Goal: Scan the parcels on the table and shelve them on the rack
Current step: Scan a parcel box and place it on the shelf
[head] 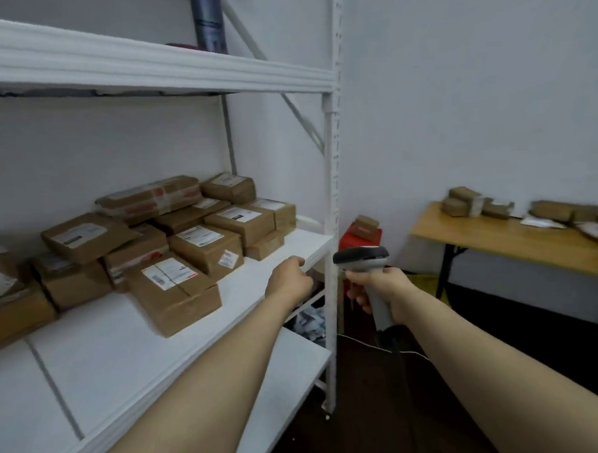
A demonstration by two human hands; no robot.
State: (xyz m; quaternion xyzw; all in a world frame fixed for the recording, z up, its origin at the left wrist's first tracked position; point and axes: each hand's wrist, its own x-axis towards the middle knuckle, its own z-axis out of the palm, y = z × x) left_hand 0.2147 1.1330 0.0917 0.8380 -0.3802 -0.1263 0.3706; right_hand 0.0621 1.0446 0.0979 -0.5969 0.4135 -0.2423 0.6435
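Several brown cardboard parcels (175,245) with white labels lie stacked on the middle shelf of a white metal rack (331,204). The nearest parcel (175,290) sits apart at the front of the pile. My left hand (288,278) hangs over the shelf's front right edge, fingers curled, with nothing in it. My right hand (379,291) grips the handle of a grey barcode scanner (360,258) just right of the rack post. More parcels (478,203) lie on a wooden table (497,241) at the far right.
A red box (354,239) with a small parcel on top stands on the floor between rack and table. A dark cylinder (208,21) is on the top shelf. White packets (310,323) lie on the lower shelf. The scanner's cable trails over the dark floor.
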